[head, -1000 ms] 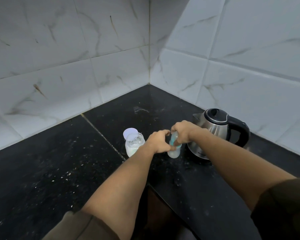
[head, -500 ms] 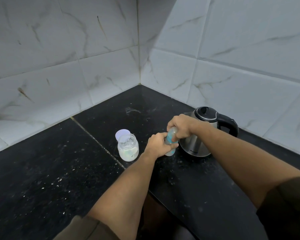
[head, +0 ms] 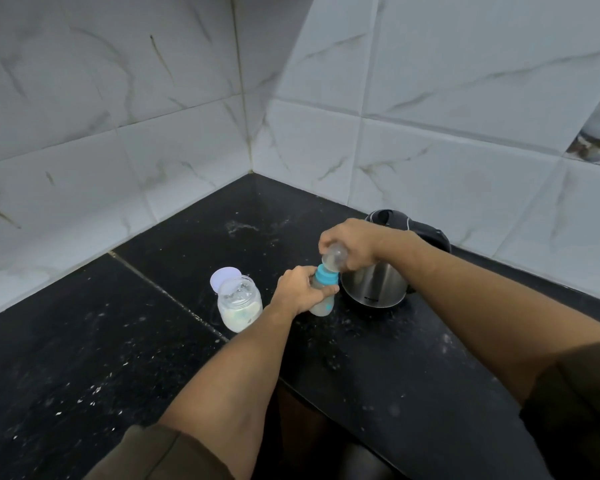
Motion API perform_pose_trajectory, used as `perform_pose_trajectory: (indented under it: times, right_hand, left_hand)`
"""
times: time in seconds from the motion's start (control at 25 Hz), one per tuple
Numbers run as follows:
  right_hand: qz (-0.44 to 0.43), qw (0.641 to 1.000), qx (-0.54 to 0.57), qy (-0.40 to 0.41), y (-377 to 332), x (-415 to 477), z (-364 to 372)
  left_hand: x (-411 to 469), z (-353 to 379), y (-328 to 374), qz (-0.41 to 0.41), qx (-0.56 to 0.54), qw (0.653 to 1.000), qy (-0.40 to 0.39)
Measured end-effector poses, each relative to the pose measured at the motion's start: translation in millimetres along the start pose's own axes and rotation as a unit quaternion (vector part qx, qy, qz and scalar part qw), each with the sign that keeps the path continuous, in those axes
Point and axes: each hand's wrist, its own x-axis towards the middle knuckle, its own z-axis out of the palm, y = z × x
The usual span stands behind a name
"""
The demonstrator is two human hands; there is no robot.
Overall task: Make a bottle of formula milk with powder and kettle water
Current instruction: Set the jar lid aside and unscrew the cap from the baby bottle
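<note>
The clear cap (head: 335,253) has lifted off the bottle (head: 323,305), pinched by the right hand (head: 352,242) just above the blue ring (head: 326,275). The left hand (head: 297,292) grips the bottle on the counter (head: 413,368), between jar (head: 239,308) and kettle (head: 374,289).

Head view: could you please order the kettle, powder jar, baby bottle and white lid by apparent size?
1. kettle, partly hidden.
2. powder jar and baby bottle look alike; the bottle is partly covered.
3. white lid.

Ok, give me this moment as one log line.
left hand grips bottle | right hand grips clear cap | powder jar open | kettle on counter
</note>
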Motion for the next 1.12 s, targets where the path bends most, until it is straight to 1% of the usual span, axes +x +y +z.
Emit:
perform_pose_trajectory:
  times: [0.08,0.16,0.28,0.4,0.52,0.6,0.76,0.92,0.96,1.0,1.08,1.12]
  right_hand:
    - [0.041,0.998,0.051,0.016,1.0,-1.4,-2.4]
    - [0.065,0.996,0.054,0.001,2.1,-6.0,1.4]
    - [0.099,0.993,0.014,-0.067,6.0,-17.1,25.7]
    - [0.131,0.982,-0.002,-0.134,15.2,-29.7,65.9]
    - [0.16,0.971,-0.016,-0.178,24.6,-42.3,100.4]
    - [0.175,0.967,-0.02,-0.187,29.3,-48.3,116.9]
    - [0.177,0.966,-0.032,-0.185,32.7,-53.9,139.1]
    - [0.164,0.965,-0.071,-0.193,26.1,-53.4,141.0]
    - [0.161,0.968,-0.075,-0.179,23.7,-51.2,133.3]
    - [0.16,0.974,-0.066,-0.146,21.3,-48.4,122.8]
    - [0.168,0.985,0.006,-0.04,16.4,-38.2,97.4]
    - [0.175,0.983,0.054,0.011,12.8,-31.2,84.2]
  left_hand:
    - [1.5,-1.6,-2.3,-0.014,0.012,1.0,0.014]
    - [2.2,-1.7,-4.5,-0.03,0.03,0.999,0.033]
    - [0.8,2.5,-10.2,-0.041,0.006,0.997,0.061]
    - [-2.5,9.7,-9.9,-0.008,-0.02,0.998,0.061]
    - [-4.3,14.7,-6.4,0.021,-0.031,0.997,0.068]
    - [-5.4,17.0,-4.8,0.027,-0.035,0.997,0.064]
    - [-7.7,23.3,-8.1,0.033,-0.046,0.997,0.056]
    - [-9.0,25.8,-12.6,0.028,-0.04,0.997,0.055]
    - [-9.0,25.3,-13.4,0.028,-0.036,0.997,0.054]
    - [-8.8,24.2,-14.0,0.03,-0.033,0.998,0.054]
    - [-8.6,20.7,-14.1,0.033,-0.022,0.998,0.053]
    - [-8.1,18.1,-12.8,0.032,-0.016,0.998,0.051]
